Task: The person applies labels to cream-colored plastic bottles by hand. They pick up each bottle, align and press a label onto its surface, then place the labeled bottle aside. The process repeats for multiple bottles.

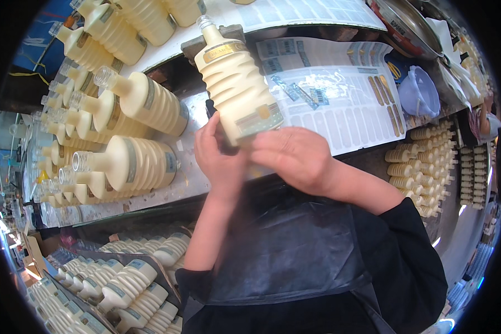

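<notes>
A cream ribbed bottle [236, 89] with a clear threaded neck lies tilted, its upper part on a dark block-like rest [192, 47]. It carries a gold label band near the shoulder and a greenish-gold label [256, 119] near its base. My left hand [214, 150] is closed about the base from the left, fingertips partly behind the bottle. Across the base's lower right edge lies my right hand [292, 156], its fingers stretched out and flat by the lower label, slightly blurred.
Label sheets [339, 106] cover the bench on the right, with a lilac bucket [419, 92] beyond. Cream bottles [145, 161] crowd the bench's left side. More bottles fill crates [128, 284] at lower left and stand in rows [420, 167] on the right.
</notes>
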The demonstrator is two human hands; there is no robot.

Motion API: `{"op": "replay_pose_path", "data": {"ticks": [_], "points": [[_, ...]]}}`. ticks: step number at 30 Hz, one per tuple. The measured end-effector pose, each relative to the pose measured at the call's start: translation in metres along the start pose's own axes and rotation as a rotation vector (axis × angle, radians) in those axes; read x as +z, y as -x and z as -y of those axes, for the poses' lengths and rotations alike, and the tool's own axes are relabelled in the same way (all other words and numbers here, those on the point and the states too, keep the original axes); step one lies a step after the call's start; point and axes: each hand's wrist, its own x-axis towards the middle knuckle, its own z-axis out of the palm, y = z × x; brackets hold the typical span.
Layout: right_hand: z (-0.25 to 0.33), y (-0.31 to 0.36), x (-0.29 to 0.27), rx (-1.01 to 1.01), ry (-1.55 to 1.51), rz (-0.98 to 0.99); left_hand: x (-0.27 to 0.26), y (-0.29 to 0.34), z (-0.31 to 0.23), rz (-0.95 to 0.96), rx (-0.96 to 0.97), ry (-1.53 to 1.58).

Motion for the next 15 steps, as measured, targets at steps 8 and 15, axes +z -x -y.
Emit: {"op": "replay_pose_path", "data": {"ticks": [8, 15], "points": [[0.023, -0.024, 0.001, 0.0, 0.046, 0.196, 0.005, 0.0, 0.001, -0.063, 0.128, -0.086], [-0.052, 0.002, -0.02, 1.056, -0.51, 0.117, -0.006, 0.006, 0.013, 0.073, -0.014, -0.002]]}}
